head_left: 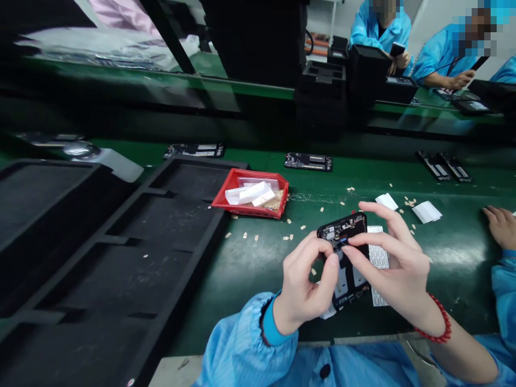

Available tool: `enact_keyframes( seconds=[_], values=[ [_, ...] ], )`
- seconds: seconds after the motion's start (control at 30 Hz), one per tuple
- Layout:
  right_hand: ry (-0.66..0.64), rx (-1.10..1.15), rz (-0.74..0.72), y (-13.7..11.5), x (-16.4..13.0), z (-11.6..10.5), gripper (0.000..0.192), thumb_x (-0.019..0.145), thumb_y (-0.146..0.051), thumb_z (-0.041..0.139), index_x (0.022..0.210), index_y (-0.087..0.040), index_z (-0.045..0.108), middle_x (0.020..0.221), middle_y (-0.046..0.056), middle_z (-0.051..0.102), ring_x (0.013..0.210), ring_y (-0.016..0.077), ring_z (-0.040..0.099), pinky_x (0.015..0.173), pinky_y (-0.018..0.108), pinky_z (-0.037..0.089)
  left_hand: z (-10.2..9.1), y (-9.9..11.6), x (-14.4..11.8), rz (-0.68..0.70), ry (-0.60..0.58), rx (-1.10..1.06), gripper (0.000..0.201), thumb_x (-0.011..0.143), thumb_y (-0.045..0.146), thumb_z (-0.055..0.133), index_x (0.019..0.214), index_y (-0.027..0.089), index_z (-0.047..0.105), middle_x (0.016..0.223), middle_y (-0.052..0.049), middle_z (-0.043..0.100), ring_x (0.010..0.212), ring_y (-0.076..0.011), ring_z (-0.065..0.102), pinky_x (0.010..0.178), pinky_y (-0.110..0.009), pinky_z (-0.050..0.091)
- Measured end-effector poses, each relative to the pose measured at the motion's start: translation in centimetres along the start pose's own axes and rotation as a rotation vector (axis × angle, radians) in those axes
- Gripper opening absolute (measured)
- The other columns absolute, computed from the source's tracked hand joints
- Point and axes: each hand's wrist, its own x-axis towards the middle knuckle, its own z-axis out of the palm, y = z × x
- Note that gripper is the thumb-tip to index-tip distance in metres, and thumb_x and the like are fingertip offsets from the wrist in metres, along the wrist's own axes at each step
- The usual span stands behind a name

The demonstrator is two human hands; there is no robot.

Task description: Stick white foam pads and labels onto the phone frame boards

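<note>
Phone board (345, 258) gripped upright by left hand (304, 285); right hand (397, 266) pinching its middle, fingers extended

1. The phone frame (345, 258) sits near the middle of the bench (258, 258), held between the left hand (305, 285) and the right hand (393, 263).
2. A sticker sheet (379, 258) lies on the bench under the frame, showing at its right.
3. The small bin (250, 194) stands farther off and to the left, with paper slips in it.
4. Large foam trays (100, 258) fill the left side of the bench.
5. Paper scraps (290, 223) lie scattered between the bin and the hands.
6. Two folded papers (426, 211) lie to the far right of the frame.
7. More phone frames (308, 161) lie along the far strip.
8. Another person's hand (502, 226) rests at the right edge.
</note>
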Motion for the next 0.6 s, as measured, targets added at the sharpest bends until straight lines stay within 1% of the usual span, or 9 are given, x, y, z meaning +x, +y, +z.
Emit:
enact_keyframes(
  seconds=[0.07, 0.13, 0.27, 0.4, 0.5, 0.6],
  values=[
    [-0.025, 0.025, 0.036, 0.0, 0.2, -0.2, 0.009, 0.083, -0.011, 0.076, 0.088, -0.019, 0.073, 0.127, 0.012, 0.065, 0.118, 0.0250, 0.064, 0.099, 0.042, 0.055, 0.0, 0.1, -0.1, -0.010, 0.023, -0.003, 0.016, 0.088, 0.010, 0.054, 0.079, 0.022, 0.048, 0.066, 0.004, 0.045, 0.059, -0.0113, 0.048, 0.053, -0.023, 0.039],
    [-0.046, 0.053, 0.074, -0.1, 0.4, -0.3, 0.009, 0.083, -0.011, 0.075, 0.086, -0.019, 0.073, 0.126, 0.012, 0.065, 0.116, 0.0234, 0.065, 0.097, 0.038, 0.056, 0.1, 0.2, -0.1, -0.010, 0.042, -0.011, 0.017, 0.087, 0.009, 0.054, 0.078, 0.022, 0.046, 0.065, 0.004, 0.043, 0.059, -0.0108, 0.047, 0.053, -0.023, 0.039],
    [-0.055, 0.104, 0.148, -0.5, 0.5, -0.3, 0.010, 0.083, -0.010, 0.074, 0.081, -0.020, 0.073, 0.127, 0.010, 0.065, 0.114, 0.0223, 0.066, 0.096, 0.037, 0.055, 0.3, 0.6, 0.0, -0.017, 0.091, -0.021, 0.022, 0.085, 0.006, 0.054, 0.074, 0.022, 0.044, 0.061, 0.006, 0.038, 0.057, -0.0096, 0.046, 0.052, -0.022, 0.038],
    [-0.019, 0.181, 0.214, -1.0, 0.3, 0.1, 0.013, 0.083, -0.008, 0.074, 0.081, -0.022, 0.075, 0.123, 0.007, 0.066, 0.114, 0.0217, 0.066, 0.097, 0.037, 0.054, 0.6, 1.0, 0.1, -0.045, 0.147, -0.004, 0.028, 0.084, 0.002, 0.056, 0.070, 0.021, 0.041, 0.059, 0.007, 0.036, 0.054, -0.0087, 0.045, 0.050, -0.022, 0.037],
    [0.034, 0.268, 0.288, -1.4, 0.1, 0.5, 0.015, 0.083, -0.008, 0.074, 0.080, -0.022, 0.076, 0.121, 0.007, 0.066, 0.114, 0.0217, 0.066, 0.098, 0.037, 0.056, 0.7, 1.4, 0.1, -0.057, 0.176, 0.006, 0.030, 0.083, 0.000, 0.057, 0.069, 0.021, 0.042, 0.058, 0.008, 0.037, 0.052, -0.0078, 0.043, 0.047, -0.021, 0.035],
    [0.075, 0.337, 0.384, -1.8, -0.1, 0.9, 0.015, 0.082, -0.008, 0.075, 0.078, -0.023, 0.077, 0.123, 0.006, 0.066, 0.109, 0.0200, 0.069, 0.093, 0.034, 0.059, 0.7, 1.7, 0.2, -0.062, 0.199, 0.023, 0.032, 0.082, -0.001, 0.059, 0.067, 0.021, 0.041, 0.058, 0.008, 0.037, 0.049, -0.0069, 0.041, 0.045, -0.021, 0.034]
  ],
)
